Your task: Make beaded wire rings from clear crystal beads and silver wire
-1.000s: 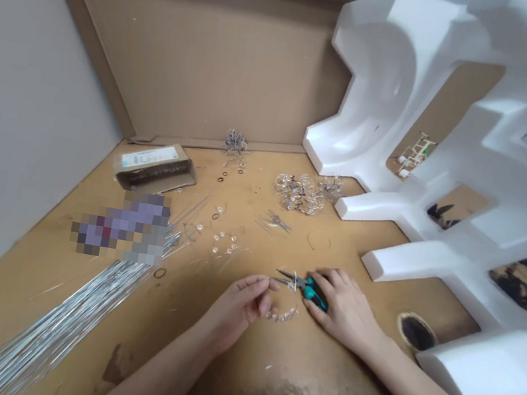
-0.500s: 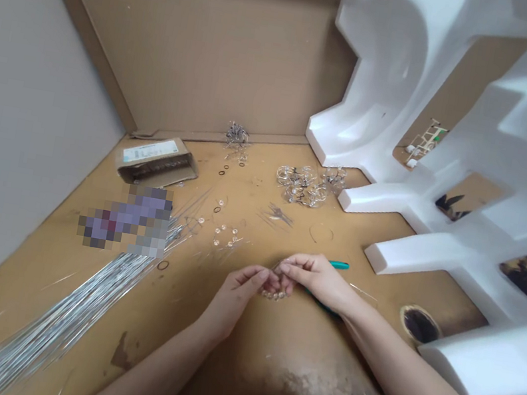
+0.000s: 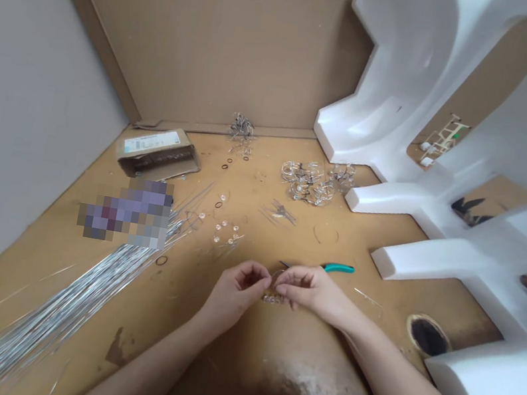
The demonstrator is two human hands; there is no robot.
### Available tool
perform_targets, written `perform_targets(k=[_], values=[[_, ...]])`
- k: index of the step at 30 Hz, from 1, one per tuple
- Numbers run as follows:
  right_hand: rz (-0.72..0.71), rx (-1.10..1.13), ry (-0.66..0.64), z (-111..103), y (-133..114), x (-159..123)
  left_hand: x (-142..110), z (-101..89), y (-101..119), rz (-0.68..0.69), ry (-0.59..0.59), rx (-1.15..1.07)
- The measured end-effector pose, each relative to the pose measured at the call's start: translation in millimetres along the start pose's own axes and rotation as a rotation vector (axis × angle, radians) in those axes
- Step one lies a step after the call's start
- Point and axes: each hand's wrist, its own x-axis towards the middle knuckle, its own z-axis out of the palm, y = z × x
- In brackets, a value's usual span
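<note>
The left hand (image 3: 234,294) was curled, its thumb and forefinger pinched together at the top of a small ring of thin silver wire strung with clear beads (image 3: 273,297). The right hand (image 3: 313,291) reached in from the other side, pinching the same ring between thumb and fingertips (the exact grip was partly hidden by the fingers). The ring hung just above a scuffed tan wooden board (image 3: 264,373), between the two hands. It looked light and springy, and the smooth beads were likely to slip and rather fragile; the bare wire seemed the safer place to take hold.

Just beyond the right hand lay teal-handled needle-nose pliers (image 3: 340,269), their steel tips pointing toward the ring. Farther out sat a loose ring of clear beads on wire (image 3: 226,233) and a heap of finished silver wire-and-bead rings (image 3: 306,181). To the left lay a long bundle of straight silver wire rods (image 3: 68,303), with a small black rubber ring (image 3: 161,261) nearby. A plain cardboard box (image 3: 157,153) stood near the back corner, and bulky white moulded polystyrene packing (image 3: 409,114) rose along the right side.
</note>
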Motion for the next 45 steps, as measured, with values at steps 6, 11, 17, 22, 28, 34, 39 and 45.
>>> perform_targets(k=[6,11,17,22,28,34,39,45], values=[[0.033,0.007,-0.007,2,0,-3,-6,0.4,4,0.081,-0.088,0.124],[0.046,-0.035,-0.006,4,0,-4,-8,-0.3,-1,0.224,-0.063,0.334],[0.065,-0.037,0.010,7,-3,-4,-10,3.4,-6,0.258,0.019,0.309],[0.041,0.032,0.020,5,0,-1,-8,0.5,-7,0.149,-0.006,0.199],[0.055,0.145,0.030,2,2,1,-4,-4.4,-14,0.125,0.011,0.127],[0.047,0.168,0.069,2,11,7,-4,-3.6,-11,0.063,0.017,0.072],[0.045,0.183,0.080,1,13,10,-1,-7.3,-5,0.041,0.046,-0.012],[0.020,0.167,0.057,0,17,10,3,-8.9,-3,-0.165,-0.075,-0.287]])
